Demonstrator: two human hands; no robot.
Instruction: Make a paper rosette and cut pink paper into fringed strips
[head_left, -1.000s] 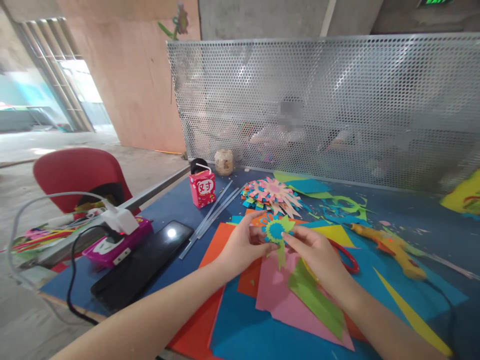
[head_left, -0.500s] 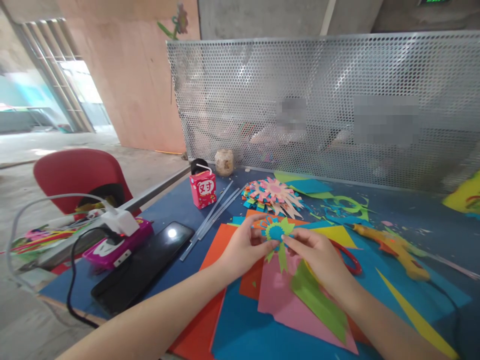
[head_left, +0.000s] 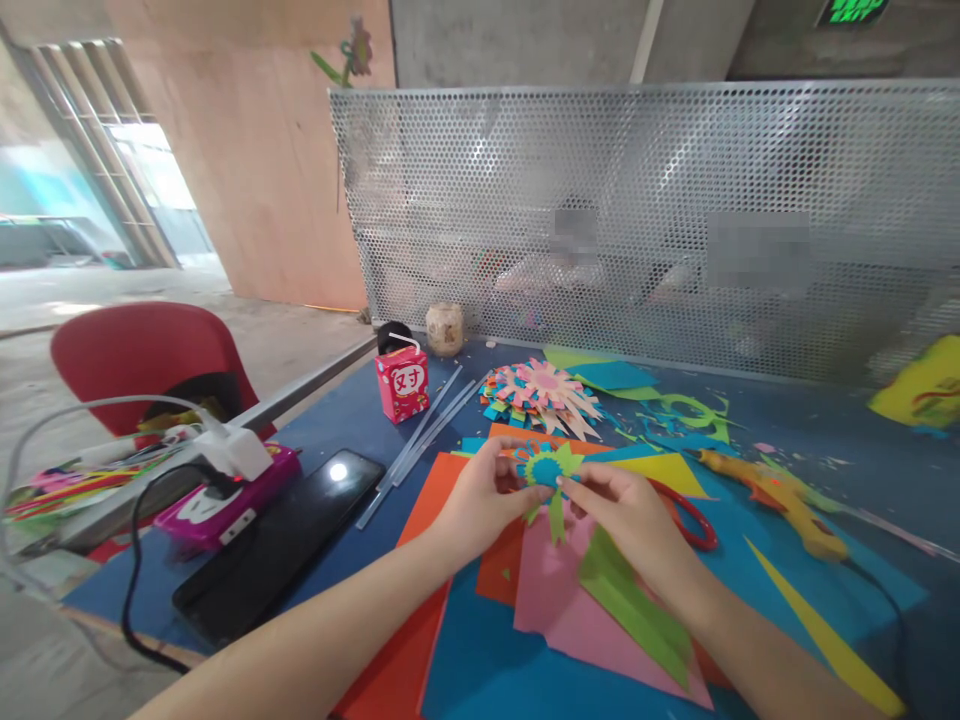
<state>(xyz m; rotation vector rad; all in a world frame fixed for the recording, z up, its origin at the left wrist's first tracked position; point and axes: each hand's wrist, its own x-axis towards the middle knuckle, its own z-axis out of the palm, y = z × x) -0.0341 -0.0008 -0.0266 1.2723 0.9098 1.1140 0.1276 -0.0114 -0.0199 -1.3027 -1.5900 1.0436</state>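
I have the left hand (head_left: 483, 492) pinching a blue-and-green, toothed paper rosette (head_left: 547, 471) by one edge, the right hand (head_left: 628, 504) pinching the other, and it's up over that flat pink paper sheet (head_left: 581, 620)!

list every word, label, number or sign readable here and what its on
"EXIT": green sign, top right; characters above it are blurred.
"又寸": pink drink carton; its smaller print is too small to read.
Red marking on yellow thing, right edge: too blurred to read.

The left hand (head_left: 486, 498) and right hand (head_left: 624, 502) (forearms (head_left: 330, 615) too) are bare.
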